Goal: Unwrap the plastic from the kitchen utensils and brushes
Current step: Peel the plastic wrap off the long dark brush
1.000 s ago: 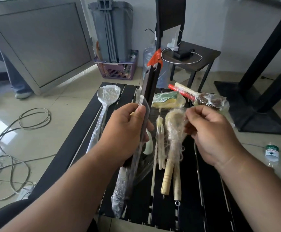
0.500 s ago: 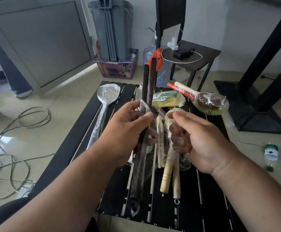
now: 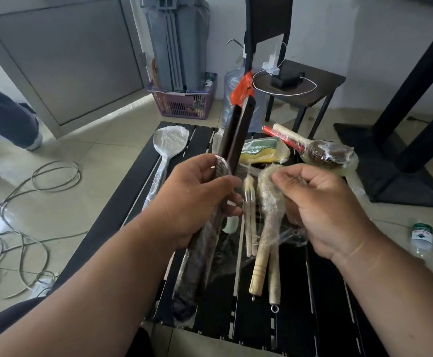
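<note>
Fingers [image 3: 223, 180] of the left hand [image 3: 194, 199] grip dark tongs [image 3: 233, 140] at frame centre, upper half bare, lower half in plastic wrap [image 3: 200, 256]; the right hand [image 3: 323, 204] pinches loose film. On the tabletop [image 3: 321, 305], wrapped spoon [image 3: 167, 145], sponge [image 3: 261, 150] and brushes [image 3: 264, 228] wait — most work remains.

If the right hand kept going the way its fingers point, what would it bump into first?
Probably the dark utensils held by the left hand: the right hand points leftward, pinching plastic wrap. Depth is unclear.
</note>
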